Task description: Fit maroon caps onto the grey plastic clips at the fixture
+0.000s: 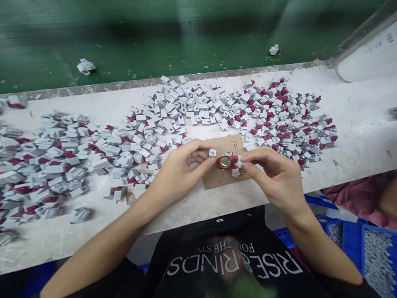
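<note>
Between the thumb and fingers of my left hand (182, 169) is a small white block (212, 152) with a dark hole facing up. My right hand (276, 178) pinches a white piece with a dark red part (238, 161). Between my hands, a small round metal item with a red rim (225, 162) sits on a sheet of brown cardboard (214, 180). Another small white piece (235, 172) lies on the cardboard, just below the piece in my right hand.
Grey-white blocks (192, 99) heap behind the cardboard. Grey and dark red pieces pile at left (56, 165) and right (285, 120). Blue bins (376, 260) and another person's sleeve (356, 198) are at lower right. A white container (369, 58) stands back right.
</note>
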Demonstrator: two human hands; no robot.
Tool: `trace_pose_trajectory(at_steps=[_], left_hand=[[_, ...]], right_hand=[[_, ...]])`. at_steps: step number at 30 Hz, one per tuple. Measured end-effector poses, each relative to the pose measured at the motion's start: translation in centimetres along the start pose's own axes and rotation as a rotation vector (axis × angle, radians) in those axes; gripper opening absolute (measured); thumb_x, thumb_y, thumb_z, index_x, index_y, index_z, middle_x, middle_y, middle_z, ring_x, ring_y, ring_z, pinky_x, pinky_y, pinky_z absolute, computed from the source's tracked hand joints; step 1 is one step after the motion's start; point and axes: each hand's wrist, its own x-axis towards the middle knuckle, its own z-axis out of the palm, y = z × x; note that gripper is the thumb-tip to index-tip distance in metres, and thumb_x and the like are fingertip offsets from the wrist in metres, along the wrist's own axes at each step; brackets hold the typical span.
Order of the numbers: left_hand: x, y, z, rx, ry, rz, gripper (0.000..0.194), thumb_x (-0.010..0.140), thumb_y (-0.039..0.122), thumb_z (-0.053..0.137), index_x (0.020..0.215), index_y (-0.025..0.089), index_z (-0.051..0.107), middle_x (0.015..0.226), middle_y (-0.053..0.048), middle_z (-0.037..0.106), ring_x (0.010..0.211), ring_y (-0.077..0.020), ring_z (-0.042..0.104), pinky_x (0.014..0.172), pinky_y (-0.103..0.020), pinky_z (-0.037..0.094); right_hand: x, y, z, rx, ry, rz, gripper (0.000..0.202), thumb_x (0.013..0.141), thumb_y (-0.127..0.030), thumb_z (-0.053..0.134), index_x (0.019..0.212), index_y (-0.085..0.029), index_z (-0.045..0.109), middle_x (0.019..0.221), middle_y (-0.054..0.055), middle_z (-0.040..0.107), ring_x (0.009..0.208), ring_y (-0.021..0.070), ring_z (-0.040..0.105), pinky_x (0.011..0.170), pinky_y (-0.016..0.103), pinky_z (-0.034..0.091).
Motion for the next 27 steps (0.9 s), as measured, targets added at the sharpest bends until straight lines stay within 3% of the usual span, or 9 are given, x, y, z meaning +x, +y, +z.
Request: trace_pose_trajectory(at_steps=[4,9,12,15,20,24,27], left_hand=[[2.0,1.9,-0.3,-0.064,-0.040,0.008,0.017,0.099,0.030,0.083,0.115,0.022,0.082,0.111,-0.008,0.084,0.105,-0.0269,0.082,0.093,-0.040,0.070],[4.3,3.6,-0.6,-0.065,-0.010,0.063,0.018,0.099,0.029,0.084,0.116,0.024,0.083,0.098,-0.005,0.080,0.089,-0.0214,0.079,0.080,-0.034,0.068],[5.1,3.7,-0.8,-0.192,-0.097,-0.024,0.025,0.100,0.031,0.084,0.123,0.023,0.079,0.089,-0.005,0.081,0.080,-0.0217,0.080,0.074,-0.036,0.068],[5.6,3.7,-0.8,-0.361,-0.167,-0.111,0.022,0.101,0.032,0.084,0.121,0.023,0.078,0.093,-0.008,0.084,0.088,-0.0241,0.084,0.081,-0.038,0.071],[6.4,3.5,-0.5,-0.484,-0.165,-0.145,0.022,0.096,0.036,0.093,0.102,0.023,0.076,0.089,-0.006,0.085,0.089,-0.0225,0.086,0.092,-0.039,0.073],[6.5,3.6,-0.1,-0.536,-0.116,-0.174,0.039,0.086,0.032,0.102,0.115,0.020,0.078,0.101,-0.008,0.089,0.095,-0.0235,0.088,0.103,-0.041,0.072],[6.5,3.8,0.1,-0.574,-0.112,-0.181,0.040,0.084,0.032,0.104,0.115,0.019,0.082,0.108,-0.009,0.089,0.099,-0.0233,0.089,0.108,-0.040,0.070]], right_hand=[[1.5,0.1,-0.7,0.255,0.078,0.107,0.007,0.100,-0.024,0.086,0.102,-0.030,0.085,0.097,0.000,0.083,0.084,0.0199,0.079,0.078,0.035,0.068],[3.2,0.3,-1.3,0.344,0.086,0.147,0.013,0.096,-0.037,0.091,0.103,-0.029,0.084,0.092,0.000,0.080,0.076,0.0188,0.076,0.074,0.037,0.068],[3.7,0.0,-1.4,0.386,0.124,0.172,0.017,0.091,-0.040,0.094,0.100,-0.029,0.084,0.092,0.001,0.079,0.075,0.0186,0.074,0.073,0.037,0.067],[3.9,-0.2,-1.3,0.432,0.141,0.167,0.016,0.089,-0.038,0.095,0.098,-0.029,0.084,0.089,0.000,0.077,0.073,0.0174,0.073,0.073,0.036,0.067],[4.3,-0.1,-1.0,0.448,0.167,0.131,0.013,0.093,-0.036,0.091,0.099,-0.028,0.083,0.094,0.001,0.078,0.074,0.0169,0.073,0.072,0.035,0.067],[4.6,-0.3,-0.2,0.437,0.218,0.105,0.012,0.094,-0.035,0.089,0.099,-0.027,0.083,0.094,0.001,0.079,0.075,0.0168,0.074,0.072,0.034,0.067],[4.7,-0.6,0.3,0.430,0.243,0.071,0.011,0.095,-0.032,0.089,0.104,-0.027,0.085,0.099,0.002,0.083,0.078,0.0170,0.077,0.075,0.033,0.069]])
